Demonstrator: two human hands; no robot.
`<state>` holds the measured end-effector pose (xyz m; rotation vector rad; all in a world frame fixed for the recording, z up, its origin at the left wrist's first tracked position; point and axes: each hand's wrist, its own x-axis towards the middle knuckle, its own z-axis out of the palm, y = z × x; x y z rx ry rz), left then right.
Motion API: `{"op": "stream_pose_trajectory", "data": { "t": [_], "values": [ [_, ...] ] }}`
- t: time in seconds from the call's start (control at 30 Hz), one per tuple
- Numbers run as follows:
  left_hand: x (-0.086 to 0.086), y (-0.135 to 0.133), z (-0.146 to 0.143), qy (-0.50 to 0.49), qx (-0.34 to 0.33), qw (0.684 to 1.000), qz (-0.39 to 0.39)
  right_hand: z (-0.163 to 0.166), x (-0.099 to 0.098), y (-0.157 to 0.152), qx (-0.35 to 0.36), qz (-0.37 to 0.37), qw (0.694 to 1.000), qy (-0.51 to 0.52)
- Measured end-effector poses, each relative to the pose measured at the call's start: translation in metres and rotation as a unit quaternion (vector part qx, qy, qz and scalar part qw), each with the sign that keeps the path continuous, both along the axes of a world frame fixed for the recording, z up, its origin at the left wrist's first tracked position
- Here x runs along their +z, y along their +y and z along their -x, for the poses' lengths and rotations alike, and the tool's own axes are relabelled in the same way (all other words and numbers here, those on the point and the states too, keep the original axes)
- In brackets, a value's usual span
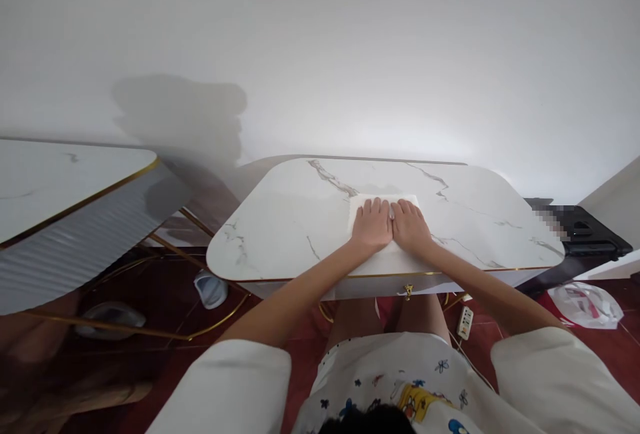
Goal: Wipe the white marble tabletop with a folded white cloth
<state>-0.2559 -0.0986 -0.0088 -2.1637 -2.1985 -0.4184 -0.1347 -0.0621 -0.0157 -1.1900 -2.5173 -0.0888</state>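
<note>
A thin white wipe [356, 206], cloth or paper I cannot tell, lies spread on a white marble-patterned table top [280, 221]. My left hand [373, 224] rests flat on it, palm down, fingers stretched forward. Right beside it, my right hand [410, 226] lies flat on the same wipe, the two hands touching or nearly so at the thumbs. Both palms and the wipe's middle are hidden beneath the hands. Below the table's front edge shows a small gold drawer knob [409, 291].
A plain wall [350, 54] rises behind the table. To the left stands a second marble-patterned table [65, 181] with gold trim. A black case [595, 231] is at the right. On the red floor are a power strip [465, 323], a plastic bag [587, 305] and a pale object [211, 289].
</note>
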Motion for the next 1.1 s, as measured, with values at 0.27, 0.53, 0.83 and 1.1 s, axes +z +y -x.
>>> {"op": "stream_pose_trajectory", "data": {
  "t": [0.27, 0.53, 0.83, 1.1],
  "values": [
    [-0.003, -0.063, -0.008, -0.038, 0.031, 0.999, -0.009, -0.007, -0.004, -0.062, -0.023, 0.023, 0.999, 0.018],
    [-0.004, -0.089, -0.035, -0.011, 0.072, 0.996, -0.056, -0.026, -0.009, -0.080, 0.009, 0.011, 0.998, 0.059],
    [-0.017, -0.070, -0.074, 0.000, 0.017, 0.991, -0.134, -0.073, -0.009, -0.065, 0.005, -0.034, 0.996, 0.080],
    [-0.009, -0.020, -0.051, -0.014, -0.021, 0.996, -0.086, -0.054, 0.002, -0.017, 0.006, 0.007, 0.999, 0.036]
  ]
}}
